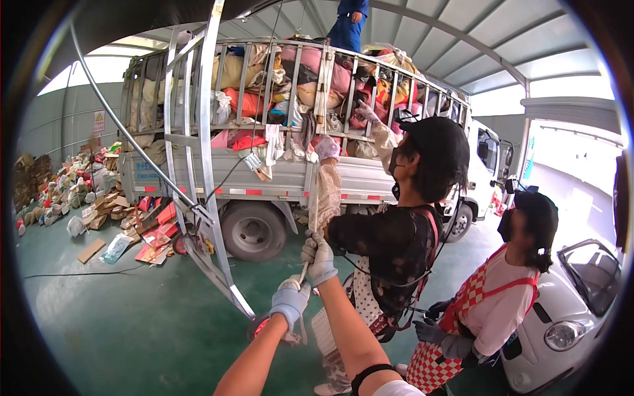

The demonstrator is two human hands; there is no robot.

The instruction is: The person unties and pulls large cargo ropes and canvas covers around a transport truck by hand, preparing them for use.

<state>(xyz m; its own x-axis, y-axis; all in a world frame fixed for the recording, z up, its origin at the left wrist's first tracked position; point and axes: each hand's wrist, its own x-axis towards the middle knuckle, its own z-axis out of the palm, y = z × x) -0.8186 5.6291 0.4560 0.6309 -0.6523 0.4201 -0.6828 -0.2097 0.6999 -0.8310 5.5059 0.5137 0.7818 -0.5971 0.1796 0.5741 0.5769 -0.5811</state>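
My left hand (290, 302), in a pale work glove, is closed round a light-coloured rope (304, 272). Just above it and to the right, my right hand (319, 257), gloved too, grips the same rope. From my hands the rope runs upward toward the side of a loaded truck (284, 177), and a loose end hangs below my left hand. Close in front, a co-worker (396, 231) in a black cap and patterned sleeves reaches up to the truck's rail; one gloved hand (327, 148) is beside the rope's line.
A metal ladder-like frame (206, 132) on wheels stands at left. Bags and cloth fill the truck's caged bed, where a person in blue (347, 26) stands. Another person in a checked apron (475, 297) and a small white vehicle (561, 323) are at right. Cardboard (109, 208) litters the floor.
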